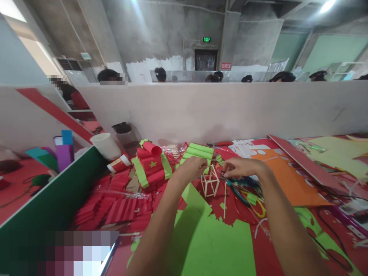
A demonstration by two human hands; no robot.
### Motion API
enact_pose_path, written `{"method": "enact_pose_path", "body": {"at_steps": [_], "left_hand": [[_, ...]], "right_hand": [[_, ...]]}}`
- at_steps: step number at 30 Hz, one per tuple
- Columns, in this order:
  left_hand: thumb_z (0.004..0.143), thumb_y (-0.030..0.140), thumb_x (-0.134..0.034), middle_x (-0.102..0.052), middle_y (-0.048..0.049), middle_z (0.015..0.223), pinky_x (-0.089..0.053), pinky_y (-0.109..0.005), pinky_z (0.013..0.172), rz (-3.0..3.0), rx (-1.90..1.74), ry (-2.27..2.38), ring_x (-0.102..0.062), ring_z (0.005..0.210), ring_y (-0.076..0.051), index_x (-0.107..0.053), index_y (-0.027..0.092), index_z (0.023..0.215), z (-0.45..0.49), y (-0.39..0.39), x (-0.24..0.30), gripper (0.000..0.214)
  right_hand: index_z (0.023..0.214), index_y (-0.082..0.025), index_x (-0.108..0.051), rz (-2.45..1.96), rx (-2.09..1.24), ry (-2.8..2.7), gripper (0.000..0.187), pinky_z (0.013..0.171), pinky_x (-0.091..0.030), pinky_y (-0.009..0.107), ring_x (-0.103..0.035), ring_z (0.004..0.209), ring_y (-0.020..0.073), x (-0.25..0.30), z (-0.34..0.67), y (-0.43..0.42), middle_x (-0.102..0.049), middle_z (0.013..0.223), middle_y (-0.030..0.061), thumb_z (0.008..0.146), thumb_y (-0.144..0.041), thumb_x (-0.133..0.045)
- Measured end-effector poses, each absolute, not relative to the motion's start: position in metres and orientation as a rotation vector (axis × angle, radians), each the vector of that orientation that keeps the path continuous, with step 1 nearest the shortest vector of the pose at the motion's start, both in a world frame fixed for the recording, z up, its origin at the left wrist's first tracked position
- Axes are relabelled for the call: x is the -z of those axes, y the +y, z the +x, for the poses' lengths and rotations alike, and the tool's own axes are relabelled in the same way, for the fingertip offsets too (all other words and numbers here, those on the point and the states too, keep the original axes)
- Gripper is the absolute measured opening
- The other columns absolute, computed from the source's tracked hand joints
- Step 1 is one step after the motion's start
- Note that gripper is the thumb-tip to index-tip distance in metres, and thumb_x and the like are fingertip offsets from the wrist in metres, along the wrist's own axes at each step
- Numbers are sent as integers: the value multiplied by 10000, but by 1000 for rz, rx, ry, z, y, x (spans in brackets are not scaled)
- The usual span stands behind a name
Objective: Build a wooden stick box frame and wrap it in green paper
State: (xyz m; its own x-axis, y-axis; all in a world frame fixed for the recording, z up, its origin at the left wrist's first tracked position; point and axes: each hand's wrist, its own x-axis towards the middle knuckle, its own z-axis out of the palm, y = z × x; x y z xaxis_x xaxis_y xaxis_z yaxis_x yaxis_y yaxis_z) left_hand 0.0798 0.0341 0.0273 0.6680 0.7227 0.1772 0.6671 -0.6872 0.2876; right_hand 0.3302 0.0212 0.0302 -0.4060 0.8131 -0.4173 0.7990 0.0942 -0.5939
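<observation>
A small frame of thin pale sticks [211, 181], shaped like a little house, stands on the red table. My left hand [192, 167] is closed in a pinch at the top of this frame. My right hand [237, 167] is closed just to the right of it, fingers pinched together near the frame's upper edge and above a tangle of scissors [241, 188]; what it pinches is too small to name. A loose stick [224, 199] lies below the frame. A large green paper sheet [212, 241] lies between my forearms.
Red and green paper lanterns [151, 165] and green folded strips [198, 151] lie behind the frame. A white cup [105, 145] and a dark-lidded jar [124, 134] stand at the back left. An orange sheet [284, 176] covers the right. A white partition wall [230, 111] runs across the back; other people sit beyond it.
</observation>
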Motion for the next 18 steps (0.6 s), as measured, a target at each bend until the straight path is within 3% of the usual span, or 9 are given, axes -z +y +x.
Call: {"method": "enact_pose_path", "body": {"at_steps": [3, 6, 11, 18], "left_hand": [[866, 197, -449, -666, -52, 793, -382, -237, 593, 2677, -418, 1138, -597, 699, -158, -654, 186, 843, 79, 34, -26, 206], [868, 208, -449, -673, -52, 833, -388, -237, 592, 2648, -425, 1149, -603, 716, -159, -656, 196, 866, 79, 35, -26, 207], [869, 230, -444, -675, -42, 814, -385, -236, 583, 2618, -434, 1135, -600, 695, -155, -655, 202, 856, 79, 36, -25, 212], [885, 264, -442, -676, -42, 818, -383, -235, 582, 2595, -432, 1121, -595, 679, -152, -650, 202, 874, 78, 36, -24, 218]], "right_hand": [[792, -185, -598, -1947, -958, -2266, 306, 527, -420, 255, -579, 616, 164, -31, 358, 21, -641, 736, 52, 771, -490, -578], [750, -198, -583, -2235, -736, -2112, 279, 480, -374, 262, -526, 528, 152, -24, 381, 22, -599, 645, 27, 708, -467, -642], [617, -186, -544, -2408, -1026, -1904, 362, 437, -337, 257, -441, 418, 112, -3, 396, 22, -505, 497, -10, 629, -515, -695], [609, -189, -498, -2146, -1272, -1877, 318, 478, -388, 236, -458, 452, 100, 17, 414, 25, -467, 482, -43, 605, -423, -713]]}}
